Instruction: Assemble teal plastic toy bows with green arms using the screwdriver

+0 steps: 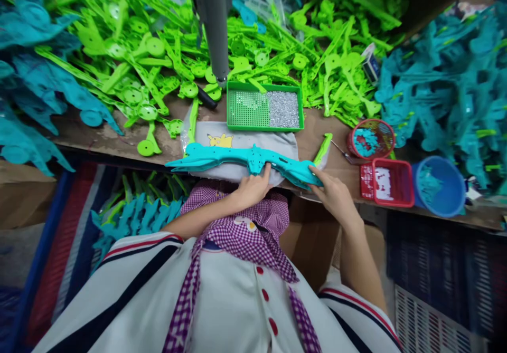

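Note:
A long teal plastic bow-shaped part (222,156) lies across a grey cloth (241,139) at the near edge of the wooden table (103,136). My left hand (251,187) grips its middle from below. At its right end, my right hand (336,194) holds the part's tip. Just beyond the right end a thin green plastic strip (322,148) leans on the cloth. Behind the cloth sits a green tray (264,109) of small silver screws, under a grey hanging tool (216,26).
Heaps of green plastic parts (150,52) cover the back of the table, with teal parts piled at left (35,78) and right (447,89). At right stand a red round basket (372,137), a red square basket (386,182) and a blue bucket (439,184). More teal parts (134,216) lie below the table.

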Motion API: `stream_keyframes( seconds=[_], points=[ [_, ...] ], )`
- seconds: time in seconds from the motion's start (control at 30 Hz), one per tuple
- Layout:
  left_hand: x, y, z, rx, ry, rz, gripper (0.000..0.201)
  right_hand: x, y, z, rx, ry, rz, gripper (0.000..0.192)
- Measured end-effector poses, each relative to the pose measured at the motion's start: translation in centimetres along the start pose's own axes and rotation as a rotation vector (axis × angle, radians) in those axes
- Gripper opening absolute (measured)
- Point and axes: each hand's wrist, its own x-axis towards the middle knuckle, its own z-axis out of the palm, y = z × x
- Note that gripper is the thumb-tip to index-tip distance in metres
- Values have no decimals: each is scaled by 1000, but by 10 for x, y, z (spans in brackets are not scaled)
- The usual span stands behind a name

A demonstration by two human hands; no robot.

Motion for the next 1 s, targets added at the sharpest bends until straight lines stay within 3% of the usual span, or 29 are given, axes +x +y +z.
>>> stream_keyframes(
  seconds=[0.23, 0.43, 0.53, 0.7, 0.93, 1.0],
  points=[
    [2, -3, 3, -32, 21, 12, 76, -6, -6, 26, -174, 136, 0, 46],
    [-1, 1, -2, -19, 1, -3, 77, -18, -20, 28, -115, 267, 65, 54],
    [-2, 2, -3, 15, 7, -10, 76, -9, -40, 31, -54, 337, -3, 52],
    [-4, 0, -2, 49, -5, -17, 76, 15, -67, 55, -24, 354, -82, 45],
    [-4, -19, 4, 78, 27, 123, 74, 11, -67, 73, -8, 416, -51, 48],
    [-14, -27, 2, 89, 29, 231, 67, 9, -67, 74, -18, 427, -48, 49]
  ],
)
